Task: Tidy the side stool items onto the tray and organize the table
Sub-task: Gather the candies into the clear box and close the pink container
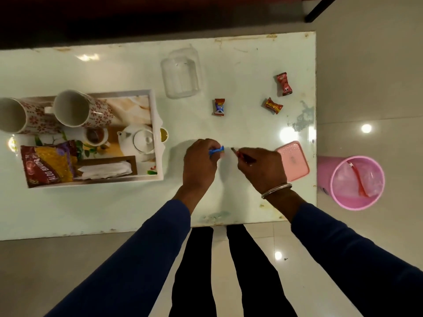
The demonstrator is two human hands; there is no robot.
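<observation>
My left hand (199, 162) is closed on a blue-wrapped candy (216, 151) just above the table (91, 207). My right hand (261, 168) grips a red-wrapped candy (242, 154) beside it. Three more wrapped candies lie loose on the table: a blue and red one (219, 107), a red and yellow one (273, 105) and a red one (283, 84). A clear plastic jar (180, 74) stands open at the back. Its pink lid (293, 160) lies by my right hand. The white tray (158, 115) at left holds two floral mugs (82, 109), a snack packet (49, 163) and tissues.
A pink waste bin (357, 181) with a liner stands on the floor right of the table. A small gold object (164, 135) sits by the tray's right rim. A dark furniture leg (320, 8) is at the back right. My legs are under the near edge.
</observation>
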